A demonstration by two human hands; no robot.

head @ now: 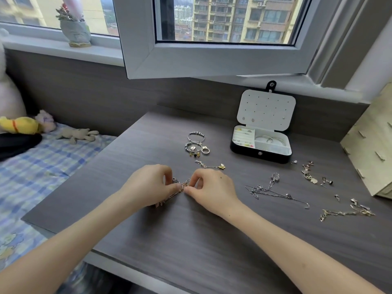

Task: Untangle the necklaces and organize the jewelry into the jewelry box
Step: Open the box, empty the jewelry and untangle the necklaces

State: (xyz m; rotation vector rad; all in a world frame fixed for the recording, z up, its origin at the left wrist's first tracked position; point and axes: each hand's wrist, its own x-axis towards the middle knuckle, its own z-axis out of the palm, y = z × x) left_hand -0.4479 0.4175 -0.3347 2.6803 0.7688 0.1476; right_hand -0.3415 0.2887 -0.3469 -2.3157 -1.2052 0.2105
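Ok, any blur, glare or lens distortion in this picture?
Head view: soft daylight, no harsh glare on the dark wood-grain table; wide-angle lens bends the white window frame; the grey-wrapped bouquet on the sill is blurred; the tangled thin chain pinched between left hand and right hand is too fine to resolve.

Tangled chains: gold and silver knot, pinched between left hand and right hand, low over desk centre.
Jewelry box: black, white-lined, lid upright and open, far right; bangles in right compartment.
Silver necklace: loose, spread right of hands.
Gold chain: stretched out near right edge.
Bracelets and rings: clustered left of box.
Butterfly chain: just below cluster.
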